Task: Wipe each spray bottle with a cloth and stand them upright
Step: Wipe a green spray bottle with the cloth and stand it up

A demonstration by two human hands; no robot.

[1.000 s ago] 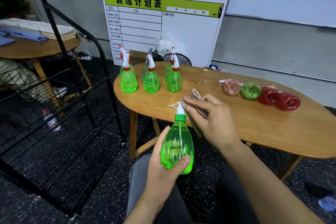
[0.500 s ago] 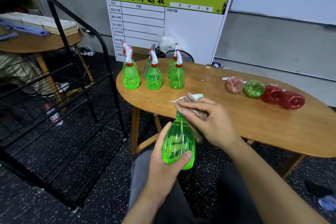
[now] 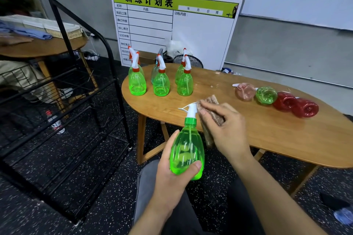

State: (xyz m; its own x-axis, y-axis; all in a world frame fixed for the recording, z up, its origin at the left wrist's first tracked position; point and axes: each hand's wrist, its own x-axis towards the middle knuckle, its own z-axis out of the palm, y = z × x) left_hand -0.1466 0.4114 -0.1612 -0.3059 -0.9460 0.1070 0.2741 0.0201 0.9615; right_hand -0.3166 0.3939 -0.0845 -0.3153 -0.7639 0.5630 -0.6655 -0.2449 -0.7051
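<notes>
The left hand (image 3: 172,175) comes up from the near edge, forearm angled in from below, its grip closed round something held upright, thumb lying across the near face and fingers curled behind. The right hand (image 3: 224,129) reaches in from the near right, forearm bare, palm down, fingers bent and pinching something against the thumb.

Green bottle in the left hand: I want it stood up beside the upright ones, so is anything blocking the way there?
Nothing visible does. Bare table lies between the held bottle and the upright bottles.
</notes>
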